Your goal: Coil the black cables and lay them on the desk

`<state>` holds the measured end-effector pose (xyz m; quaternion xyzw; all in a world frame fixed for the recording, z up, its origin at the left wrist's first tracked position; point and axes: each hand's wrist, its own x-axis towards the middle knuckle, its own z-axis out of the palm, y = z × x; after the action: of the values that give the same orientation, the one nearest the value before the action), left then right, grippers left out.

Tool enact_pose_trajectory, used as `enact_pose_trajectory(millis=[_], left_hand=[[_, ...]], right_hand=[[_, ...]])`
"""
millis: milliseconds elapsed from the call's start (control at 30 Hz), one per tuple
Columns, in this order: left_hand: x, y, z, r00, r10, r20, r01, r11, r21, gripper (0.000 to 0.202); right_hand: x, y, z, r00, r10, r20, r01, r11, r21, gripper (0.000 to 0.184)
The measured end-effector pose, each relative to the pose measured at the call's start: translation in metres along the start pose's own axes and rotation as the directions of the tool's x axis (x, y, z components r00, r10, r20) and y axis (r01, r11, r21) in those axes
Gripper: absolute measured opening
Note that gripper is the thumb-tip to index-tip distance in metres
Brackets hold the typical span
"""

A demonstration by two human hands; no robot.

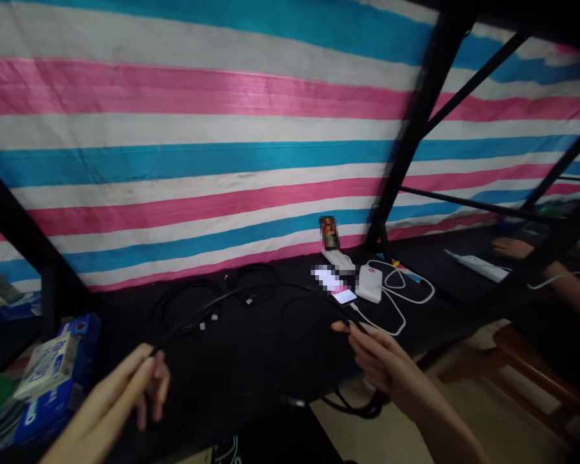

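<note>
A: What is masked at the back edge of the table [261, 361]?
B: Part of the phone [344, 296] is covered by a pixelated patch [331, 278].
A: And the black cable [207, 307]?
B: Its run is lost against the dark top; the blue box [83, 357] is cropped at left

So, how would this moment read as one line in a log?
left hand: pinches black cable | right hand: pinches black cable, same one unclear | black table: white power bank, phone

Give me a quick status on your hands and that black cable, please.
Left hand pinching black cable. Right hand pinching another stretch. Loose cables coiled between; white power bank beyond.
</note>
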<state>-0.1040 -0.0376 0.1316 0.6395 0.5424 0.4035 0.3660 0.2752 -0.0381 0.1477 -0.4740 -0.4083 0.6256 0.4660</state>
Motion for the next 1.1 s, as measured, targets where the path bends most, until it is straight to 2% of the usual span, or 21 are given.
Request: enact_pose_trajectory(millis=[33,133,233,367,500,600,633,700,767,833,933,1000,1033,1100], left_hand=[[-0.004,0.008,0.013,0.996,-0.089,0.012,0.089,0.995,-0.051,0.044],[-0.013,0.03,0.04,0.984,-0.171,0.056,0.175,0.982,-0.074,0.053],[-0.012,0.042,0.045,0.985,-0.174,0.014,0.175,0.983,-0.056,0.054],[-0.006,0.048,0.042,0.995,-0.095,-0.039,0.094,0.995,-0.024,0.051],[-0.003,0.054,0.05,0.999,0.028,0.029,-0.03,0.998,0.055,0.039],[-0.006,0.059,0.061,0.991,0.113,0.072,-0.122,0.984,0.127,0.037],[-0.008,0.06,0.066,0.985,0.156,0.077,-0.165,0.977,0.138,0.042],[-0.016,0.065,0.075,0.968,0.23,0.097,-0.242,0.96,0.142,0.069],[-0.024,0.074,0.085,0.947,0.277,0.162,-0.298,0.946,0.129,0.102],[-0.031,0.083,0.093,0.931,0.295,0.216,-0.326,0.937,0.126,0.121],[-0.031,0.096,0.099,0.931,0.336,0.147,-0.358,0.917,0.173,0.133],[-0.025,0.1,0.1,0.935,0.349,0.068,-0.355,0.912,0.207,0.127],[-0.021,0.101,0.1,0.938,0.345,0.031,-0.344,0.917,0.202,0.116],[-0.013,0.097,0.101,0.954,0.298,-0.028,-0.293,0.948,0.123,0.077]], right_hand=[[-0.001,0.004,-0.002,1.0,0.018,0.008,-0.018,1.0,0.012,0.047],[-0.01,0.015,-0.012,0.999,0.05,0.004,-0.05,0.998,0.033,0.052],[-0.031,0.021,-0.023,0.997,0.081,0.009,-0.081,0.997,0.01,0.057],[-0.061,0.023,-0.033,0.994,0.107,-0.006,-0.108,0.993,-0.044,0.054],[-0.083,0.01,-0.037,0.997,0.066,-0.041,-0.068,0.997,-0.045,0.05],[-0.096,-0.008,-0.026,0.999,0.02,-0.027,-0.022,0.997,-0.068,0.048],[-0.098,-0.015,-0.019,1.0,0.01,0.008,-0.009,0.995,-0.095,0.047],[-0.099,-0.028,-0.001,0.992,-0.011,0.127,0.033,0.984,-0.173,0.046],[-0.093,-0.04,0.019,0.955,-0.051,0.293,0.132,0.955,-0.264,0.045],[-0.081,-0.049,0.036,0.9,-0.112,0.421,0.263,0.91,-0.32,0.044],[-0.059,-0.056,0.051,0.857,-0.253,0.448,0.423,0.842,-0.334,0.042],[-0.046,-0.057,0.055,0.844,-0.344,0.412,0.49,0.808,-0.329,0.035],[-0.04,-0.057,0.055,0.837,-0.385,0.389,0.513,0.798,-0.315,0.03],[-0.029,-0.057,0.053,0.823,-0.476,0.309,0.551,0.801,-0.233,0.022]])
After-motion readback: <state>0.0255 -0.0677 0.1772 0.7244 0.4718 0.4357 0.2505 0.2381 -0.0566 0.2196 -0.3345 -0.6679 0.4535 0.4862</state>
